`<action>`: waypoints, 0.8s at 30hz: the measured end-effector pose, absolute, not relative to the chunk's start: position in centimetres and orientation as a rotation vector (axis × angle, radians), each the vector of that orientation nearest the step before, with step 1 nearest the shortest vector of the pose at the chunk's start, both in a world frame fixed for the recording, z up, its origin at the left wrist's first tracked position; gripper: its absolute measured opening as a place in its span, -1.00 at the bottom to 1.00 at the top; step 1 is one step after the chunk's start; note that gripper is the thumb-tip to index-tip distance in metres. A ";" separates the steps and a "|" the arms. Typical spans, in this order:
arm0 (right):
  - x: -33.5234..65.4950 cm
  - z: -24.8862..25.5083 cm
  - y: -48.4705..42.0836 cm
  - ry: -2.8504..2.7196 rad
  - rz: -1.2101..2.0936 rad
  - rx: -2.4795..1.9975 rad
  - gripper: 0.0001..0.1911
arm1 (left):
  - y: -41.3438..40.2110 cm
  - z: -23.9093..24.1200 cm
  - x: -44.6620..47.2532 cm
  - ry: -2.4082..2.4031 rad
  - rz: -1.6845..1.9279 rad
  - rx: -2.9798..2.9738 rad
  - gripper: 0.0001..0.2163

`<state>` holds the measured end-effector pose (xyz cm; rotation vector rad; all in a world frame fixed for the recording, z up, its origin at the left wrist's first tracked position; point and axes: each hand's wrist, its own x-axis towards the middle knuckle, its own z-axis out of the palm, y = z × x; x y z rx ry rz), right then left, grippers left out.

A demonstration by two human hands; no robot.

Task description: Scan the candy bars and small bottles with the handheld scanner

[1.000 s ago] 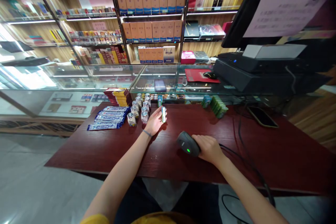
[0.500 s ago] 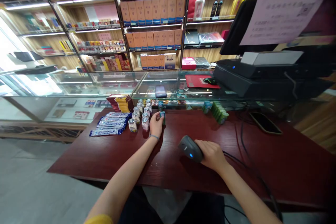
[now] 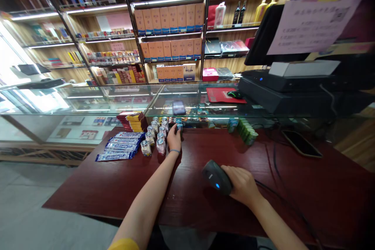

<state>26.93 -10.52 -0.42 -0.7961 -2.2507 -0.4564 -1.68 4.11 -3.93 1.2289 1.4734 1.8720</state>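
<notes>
My left hand (image 3: 174,139) reaches to the back of the dark red table, its fingers closed around a small blue-green container (image 3: 179,127) close to the glass case. Just left of this hand stand two rows of small jars with silver lids (image 3: 161,147). My right hand (image 3: 242,184) grips a black barcode scanner (image 3: 217,177) with a lit blue light, held over the table's front half. The scanner's head points left, and its cable runs off to the right. Part of the container is hidden by my left fingers.
Blue and white sachets (image 3: 119,146) lie fanned at the left, before stacked red and yellow packs (image 3: 135,122). Green containers (image 3: 248,136) stand in a row right of centre. A phone (image 3: 301,143) lies at the right. The glass case (image 3: 164,97) borders the table's back.
My left hand has moved slightly farther back with the blue-green container, toward the glass case. My right hand still holds the scanner. The whole view has shifted a little.
</notes>
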 end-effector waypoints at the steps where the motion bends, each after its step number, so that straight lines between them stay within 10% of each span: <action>1: 27.0 -0.4 -10.5 -2.256 -0.452 -0.794 -0.66 | 4.3 -4.0 -1.8 1.459 1.890 1.197 -0.70; 24: 27.7 -0.7 -9.8 -2.182 -0.598 -0.895 -0.61 | 2.4 -1.7 -1.1 1.411 1.989 1.415 -0.55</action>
